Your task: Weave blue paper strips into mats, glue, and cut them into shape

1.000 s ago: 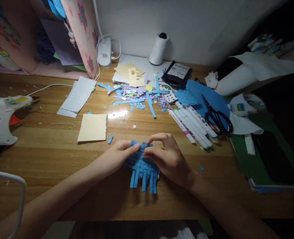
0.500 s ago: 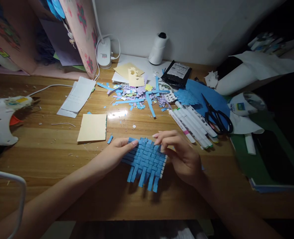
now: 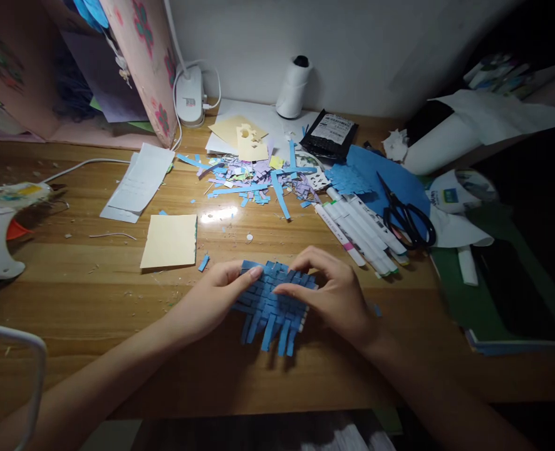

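Observation:
A blue woven paper mat [image 3: 270,300] is held just above the wooden desk, with loose strip ends hanging toward me and others at its left side. My left hand [image 3: 223,285] grips its upper left corner, thumb on top and fingers underneath. My right hand [image 3: 336,291] is closed on the right part, with the thumb lying over the weave and the fingers bent at the far edge. Part of the mat is hidden behind the right hand. Left of the mat, a small blue paper scrap [image 3: 203,262] and a cream paper square [image 3: 169,241] lie on the desk.
Paper scraps [image 3: 254,175] are heaped at the back middle. Several markers [image 3: 359,232] and black scissors [image 3: 406,216] lie to the right, near a blue sheet [image 3: 366,160]. A white glue gun [image 3: 0,232] sits at left. A thread cone [image 3: 294,88] stands by the wall.
My right hand has moved left over the mat, its thumb now lying on the weave instead of at the right edge. My left hand keeps its hold. The view has shifted slightly.

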A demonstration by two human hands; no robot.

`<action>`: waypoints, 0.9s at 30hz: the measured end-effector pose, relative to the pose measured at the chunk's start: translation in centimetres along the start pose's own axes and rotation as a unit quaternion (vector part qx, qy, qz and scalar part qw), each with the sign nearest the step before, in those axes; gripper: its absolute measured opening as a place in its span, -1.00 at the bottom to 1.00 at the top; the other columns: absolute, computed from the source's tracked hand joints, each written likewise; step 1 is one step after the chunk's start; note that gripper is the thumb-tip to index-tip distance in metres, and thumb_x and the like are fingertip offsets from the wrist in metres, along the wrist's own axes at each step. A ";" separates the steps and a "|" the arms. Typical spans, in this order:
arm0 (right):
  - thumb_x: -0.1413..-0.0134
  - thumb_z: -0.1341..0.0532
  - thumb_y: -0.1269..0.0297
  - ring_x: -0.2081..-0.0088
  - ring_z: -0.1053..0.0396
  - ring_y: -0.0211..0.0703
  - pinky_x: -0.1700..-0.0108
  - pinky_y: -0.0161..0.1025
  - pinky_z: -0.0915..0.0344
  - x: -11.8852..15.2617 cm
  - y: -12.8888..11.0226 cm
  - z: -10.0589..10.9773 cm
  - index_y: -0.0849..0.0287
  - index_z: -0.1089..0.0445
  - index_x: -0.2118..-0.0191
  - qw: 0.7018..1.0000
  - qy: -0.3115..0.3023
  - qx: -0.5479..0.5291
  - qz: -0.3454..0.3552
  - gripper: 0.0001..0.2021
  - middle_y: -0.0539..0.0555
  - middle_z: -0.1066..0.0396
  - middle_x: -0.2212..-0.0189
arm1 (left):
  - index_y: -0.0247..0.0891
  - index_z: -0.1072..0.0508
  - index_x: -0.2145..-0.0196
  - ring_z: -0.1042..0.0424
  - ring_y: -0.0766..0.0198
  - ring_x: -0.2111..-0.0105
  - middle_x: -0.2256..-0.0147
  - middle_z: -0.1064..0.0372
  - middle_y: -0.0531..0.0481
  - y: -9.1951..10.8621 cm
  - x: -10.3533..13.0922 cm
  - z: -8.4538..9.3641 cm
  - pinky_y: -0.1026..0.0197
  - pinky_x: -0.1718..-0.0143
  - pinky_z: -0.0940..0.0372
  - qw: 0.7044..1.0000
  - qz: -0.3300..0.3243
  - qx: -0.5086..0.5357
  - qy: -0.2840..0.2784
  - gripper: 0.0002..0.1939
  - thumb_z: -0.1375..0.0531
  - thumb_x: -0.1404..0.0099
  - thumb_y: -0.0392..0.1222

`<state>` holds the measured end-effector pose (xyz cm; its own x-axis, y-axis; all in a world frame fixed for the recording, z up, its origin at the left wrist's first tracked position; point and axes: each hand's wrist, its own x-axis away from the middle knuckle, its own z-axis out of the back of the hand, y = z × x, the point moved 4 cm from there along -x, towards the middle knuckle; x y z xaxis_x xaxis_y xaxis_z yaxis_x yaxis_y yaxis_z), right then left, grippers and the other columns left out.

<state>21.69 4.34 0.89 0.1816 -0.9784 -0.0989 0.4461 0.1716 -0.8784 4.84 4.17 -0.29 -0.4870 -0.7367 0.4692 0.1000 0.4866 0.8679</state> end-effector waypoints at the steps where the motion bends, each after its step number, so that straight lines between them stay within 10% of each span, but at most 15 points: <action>1: 0.18 -0.40 0.24 0.49 -0.26 -0.26 0.49 -0.32 -0.15 0.1 0.0 -0.2 0.19 -0.35 0.54 1.000 -0.002 0.000 -0.003 -0.78 -0.03 -0.30 0.55 | -0.30 -0.49 0.27 -0.34 0.29 0.37 0.39 -0.45 0.03 0.2 0.1 -0.1 0.29 0.30 -0.21 1.000 -0.017 -0.023 -0.001 -0.70 -0.08 -0.29 -0.04; 20: -0.27 0.07 0.37 0.45 -0.19 -0.21 0.39 -0.26 -0.15 0.3 -0.3 -1.3 0.14 -0.14 0.52 0.993 -0.048 0.087 0.060 -0.70 0.00 -0.17 0.54 | -0.30 -0.43 0.35 -0.33 0.24 0.33 0.38 -0.41 0.01 0.5 0.0 0.1 0.25 0.27 -0.22 0.985 -0.057 -0.156 0.045 -0.69 0.00 -0.32 -0.05; 27: -0.11 -0.21 0.27 0.43 -0.25 -0.23 0.38 -0.30 -0.15 0.4 0.0 -1.2 0.16 -0.24 0.49 0.996 -0.052 0.048 0.045 -0.79 -0.04 -0.23 0.53 | -0.29 -0.41 0.35 -0.34 0.22 0.30 0.36 -0.40 -0.01 0.5 0.1 -0.1 0.24 0.25 -0.23 0.983 -0.064 -0.167 0.036 -0.69 0.00 -0.32 -0.03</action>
<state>20.71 3.82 0.26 0.3118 -0.9424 -0.1214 0.5055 0.2727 -0.8186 4.90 4.30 0.20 -0.4530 -0.8187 0.3529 0.3273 0.2154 0.9200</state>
